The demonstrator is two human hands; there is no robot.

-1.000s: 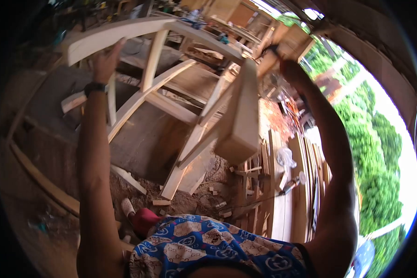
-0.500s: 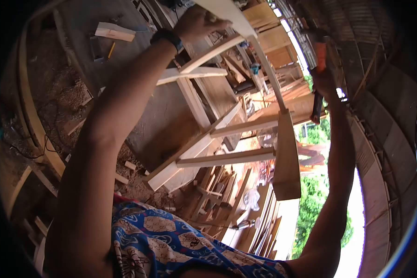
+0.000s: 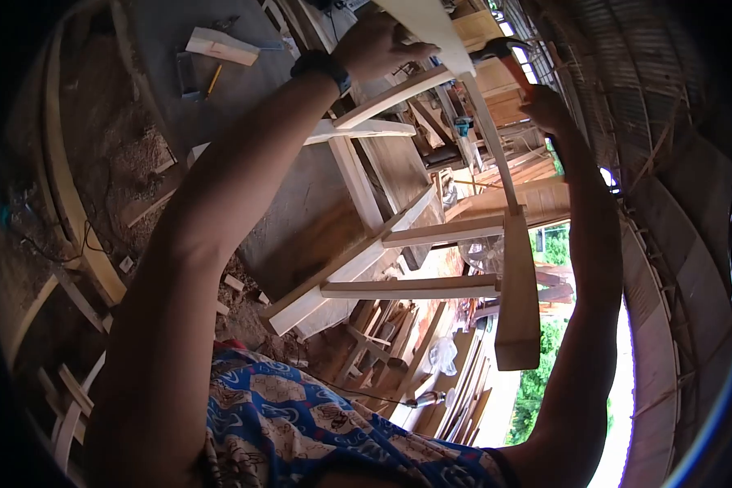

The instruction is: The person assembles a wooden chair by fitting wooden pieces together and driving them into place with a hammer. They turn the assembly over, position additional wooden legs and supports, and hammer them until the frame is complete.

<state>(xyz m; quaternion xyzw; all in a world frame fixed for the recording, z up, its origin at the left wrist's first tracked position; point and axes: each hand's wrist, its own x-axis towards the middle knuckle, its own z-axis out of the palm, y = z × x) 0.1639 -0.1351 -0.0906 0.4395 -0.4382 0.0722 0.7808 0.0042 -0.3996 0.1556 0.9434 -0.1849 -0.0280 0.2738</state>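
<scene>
A pale wooden chair frame (image 3: 519,301), made of legs joined by rails, stands tilted across the middle of the view. My left hand (image 3: 376,47) is closed on the frame's upper wide piece (image 3: 435,32), fingers pressed at its edge; a dark band circles that wrist. On the other side, my right hand (image 3: 545,110) grips a claw hammer (image 3: 514,69) by its orange and black handle. The hammer's dark head lies right at the joint where the wide piece meets a thin rail (image 3: 492,134).
Left of the frame, a grey work surface (image 3: 256,106) carries a cut wood block (image 3: 222,46) and a yellow pencil (image 3: 214,81). Wood offcuts and shavings litter the ground. Stacked boards (image 3: 464,386) lie below, and a corrugated metal roof (image 3: 642,73) rises at right.
The hammer has swung left and down from upright, its head coming to the frame's joint. My left hand keeps its hold; the whole view has shifted slightly.
</scene>
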